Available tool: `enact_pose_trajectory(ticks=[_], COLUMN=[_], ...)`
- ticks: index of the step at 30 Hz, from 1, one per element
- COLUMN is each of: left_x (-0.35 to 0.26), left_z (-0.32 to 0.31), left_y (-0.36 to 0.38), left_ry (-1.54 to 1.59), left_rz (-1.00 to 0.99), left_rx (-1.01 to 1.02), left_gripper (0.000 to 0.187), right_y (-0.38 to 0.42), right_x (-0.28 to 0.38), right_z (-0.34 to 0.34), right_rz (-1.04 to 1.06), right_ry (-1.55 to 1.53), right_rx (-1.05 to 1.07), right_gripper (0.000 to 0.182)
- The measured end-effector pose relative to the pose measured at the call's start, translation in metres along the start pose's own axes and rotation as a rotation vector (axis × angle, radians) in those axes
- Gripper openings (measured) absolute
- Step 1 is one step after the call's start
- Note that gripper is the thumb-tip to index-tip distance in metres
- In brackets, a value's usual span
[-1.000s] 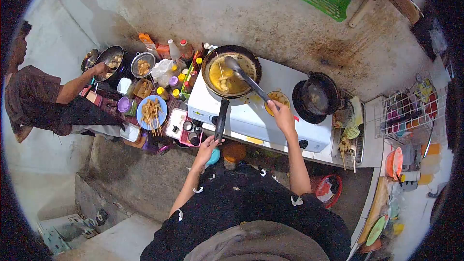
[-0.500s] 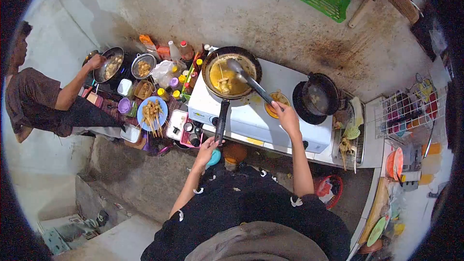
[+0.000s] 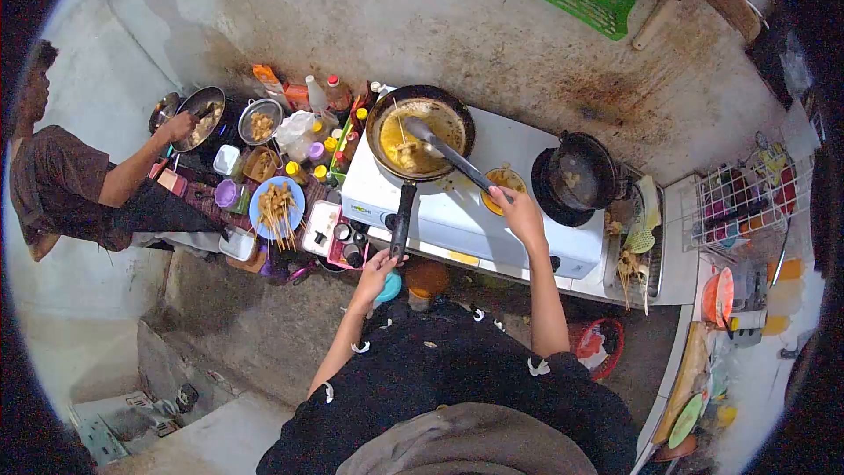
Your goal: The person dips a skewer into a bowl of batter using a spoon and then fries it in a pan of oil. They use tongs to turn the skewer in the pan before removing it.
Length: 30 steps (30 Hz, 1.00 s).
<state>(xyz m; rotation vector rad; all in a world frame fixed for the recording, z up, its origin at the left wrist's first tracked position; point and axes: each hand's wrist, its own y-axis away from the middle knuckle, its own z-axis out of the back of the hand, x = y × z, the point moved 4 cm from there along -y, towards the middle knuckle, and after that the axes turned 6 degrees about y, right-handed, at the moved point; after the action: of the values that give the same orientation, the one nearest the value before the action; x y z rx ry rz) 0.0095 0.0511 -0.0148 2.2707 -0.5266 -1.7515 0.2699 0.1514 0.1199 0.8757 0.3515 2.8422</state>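
Note:
My left hand point(image 3: 376, 278) is closed around the end of the black handle of a frying pan point(image 3: 406, 215), which sits on the left side of a white gas stove point(image 3: 501, 136). In the pan, yellow oil surrounds a small clump of skewered food point(image 3: 406, 155), its thin stick pointing up and away. My right hand point(image 3: 517, 209) grips a long dark cooking utensil point(image 3: 462, 163) with a rounded grey head. That head lies over the pan, just right of the skewer. Below the right hand is a bowl of yellow-orange liquid point(image 3: 503, 181), partly covered by it.
A dark wok point(image 3: 582, 171) stands on the right burner. Beyond it, skewers point(image 3: 629, 274) lie by a metal tray. To the left are a blue plate of skewers point(image 3: 278, 202), bottles point(image 3: 338, 92) and a strainer point(image 3: 261, 121). Another person point(image 3: 70, 176) works at a second pan point(image 3: 200, 120).
The utensil's head has shifted slightly down and left in the pan, closer to the skewered food. My left hand stays on the handle. The other person's hand has moved over their pan.

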Motion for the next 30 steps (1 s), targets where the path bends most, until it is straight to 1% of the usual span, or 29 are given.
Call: enact_pose_trajectory(ticks=[2, 3, 5, 6, 8, 9, 11, 15, 17, 18, 20, 21, 23, 27, 29, 30], left_x=[-0.005, -0.004, 0.004, 0.004, 0.003, 0.003, 0.001, 0.000, 0.001, 0.002, 0.005, 0.005, 0.003, 0.008, 0.009, 0.010], left_z=[-0.002, 0.000, 0.002, 0.002, 0.002, 0.002, 0.002, 0.001, 0.001, 0.002, 0.002, 0.002, 0.001, 0.003, 0.003, 0.003], left_y=[0.003, 0.001, -0.002, -0.002, -0.001, 0.000, -0.001, 0.001, 0.000, -0.001, -0.002, -0.003, -0.003, -0.005, -0.005, -0.005], left_ry=[0.013, 0.011, 0.014, 0.015, 0.009, 0.008, -0.033, -0.010, -0.005, -0.007, 0.020, 0.021, -0.009, 0.013, 0.037, 0.037], left_rz=[0.011, 0.009, 0.016, 0.016, 0.032, 0.032, 0.011, 0.027, 0.018, 0.015, 0.020, 0.020, 0.020, 0.010, -0.019, -0.017], left_rx=[-0.011, -0.012, -0.014, -0.013, -0.014, -0.013, -0.008, -0.025, -0.015, -0.015, -0.012, -0.012, 0.009, 0.005, 0.018, 0.018], left_gripper=[0.032, 0.032, 0.033, 0.033, 0.033, 0.033, 0.033, 0.032, 0.032, 0.032, 0.032, 0.032, 0.033, 0.033, 0.033, 0.033], right_y=[-0.006, -0.006, -0.004, -0.004, -0.003, -0.003, -0.004, -0.004, 0.000, -0.003, -0.009, -0.008, -0.006, -0.006, -0.005, -0.007], right_x=[-0.008, -0.007, -0.005, -0.005, -0.004, -0.005, -0.006, -0.004, 0.002, -0.003, -0.014, -0.012, -0.011, -0.011, -0.011, -0.014], right_z=[-0.003, -0.001, -0.001, -0.001, 0.001, 0.001, -0.001, -0.001, 0.004, -0.001, -0.013, -0.013, -0.010, -0.015, -0.016, -0.020], right_rz=[0.009, 0.011, 0.051, 0.050, 0.017, 0.016, 0.030, 0.006, 0.019, 0.021, 0.105, 0.104, -0.023, 0.043, -0.042, -0.043], right_ry=[0.121, 0.120, -0.006, -0.005, 0.072, 0.072, 0.026, 0.009, 0.140, 0.138, -0.035, -0.034, 0.070, 0.018, -0.013, -0.013], right_rx=[-0.053, -0.054, 0.016, 0.016, -0.071, -0.072, -0.005, -0.043, -0.089, -0.092, -0.103, -0.102, -0.163, -0.159, -0.106, -0.105], right_gripper=[0.051, 0.051, 0.052, 0.052, 0.051, 0.051, 0.051, 0.050, 0.050, 0.050, 0.049, 0.049, 0.046, 0.047, 0.050, 0.050])
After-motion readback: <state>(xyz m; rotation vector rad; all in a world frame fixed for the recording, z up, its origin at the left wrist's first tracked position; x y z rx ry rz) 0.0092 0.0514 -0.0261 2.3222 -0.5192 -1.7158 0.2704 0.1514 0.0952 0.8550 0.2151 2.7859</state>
